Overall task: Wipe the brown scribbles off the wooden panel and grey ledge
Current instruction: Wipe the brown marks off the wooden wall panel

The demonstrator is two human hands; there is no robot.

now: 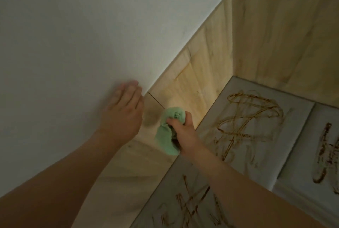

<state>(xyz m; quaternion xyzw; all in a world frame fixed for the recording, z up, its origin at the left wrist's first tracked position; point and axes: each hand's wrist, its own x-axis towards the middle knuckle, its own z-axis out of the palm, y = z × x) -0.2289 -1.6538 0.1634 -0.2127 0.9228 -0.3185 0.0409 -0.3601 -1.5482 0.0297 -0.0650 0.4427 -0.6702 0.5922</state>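
Brown scribbles sprawl over the grey ledge from 3 to 6 o'clock, some cut off by the frame or hidden by our right forearm. Our right grip clutches a green cloth against the wooden panel, beside a dim patch, smear or shadow. Our blurred left grip lies straight-fingered on the white wall at 9.
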